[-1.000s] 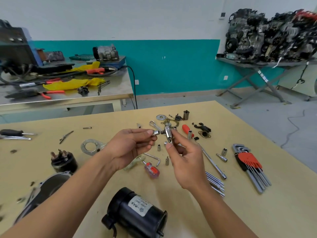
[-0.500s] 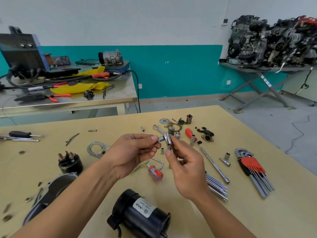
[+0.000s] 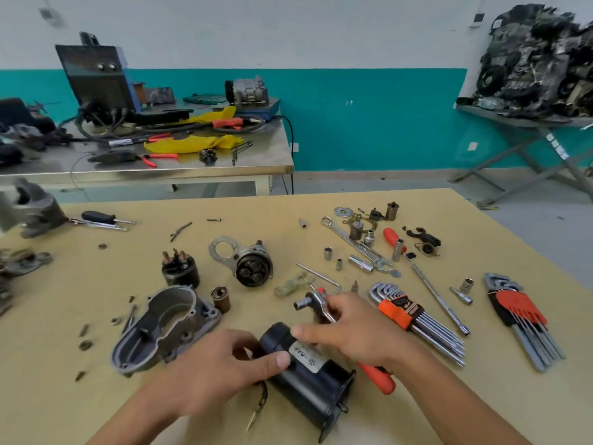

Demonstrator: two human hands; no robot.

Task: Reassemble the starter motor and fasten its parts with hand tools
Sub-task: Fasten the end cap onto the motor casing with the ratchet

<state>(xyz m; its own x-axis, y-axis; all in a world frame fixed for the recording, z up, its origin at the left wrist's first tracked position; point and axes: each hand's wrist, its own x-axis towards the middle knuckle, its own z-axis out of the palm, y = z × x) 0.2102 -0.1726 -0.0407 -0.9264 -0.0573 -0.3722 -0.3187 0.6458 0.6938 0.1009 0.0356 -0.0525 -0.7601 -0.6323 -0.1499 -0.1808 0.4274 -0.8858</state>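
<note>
The black motor body (image 3: pixel 317 383) is lying on its side at the near edge of the tan worktop (image 3: pixel 481 396), white label facing up. Its far end is gripped by the left hand (image 3: pixel 218 370), fingers curled round it and the thumb pressed against the label edge. An orange-handled ratchet (image 3: pixel 316 304) is held in the right hand (image 3: pixel 356 332), fingers closed round the shank. Its chrome head pokes out to the left just beyond the motor body, and the forefinger is laid across the top of the body.

The grey end housing (image 3: pixel 167 322) is sat hollow side up to the left, with the solenoid (image 3: pixel 179 271) and the gear assembly (image 3: pixel 248 264) behind it. One hex key set (image 3: pixel 414 316) is parked just beside the right hand, and a second hex key set (image 3: pixel 519 313) is further right. Loose sockets and a combination spanner (image 3: pixel 356 242) are scattered further back.
</note>
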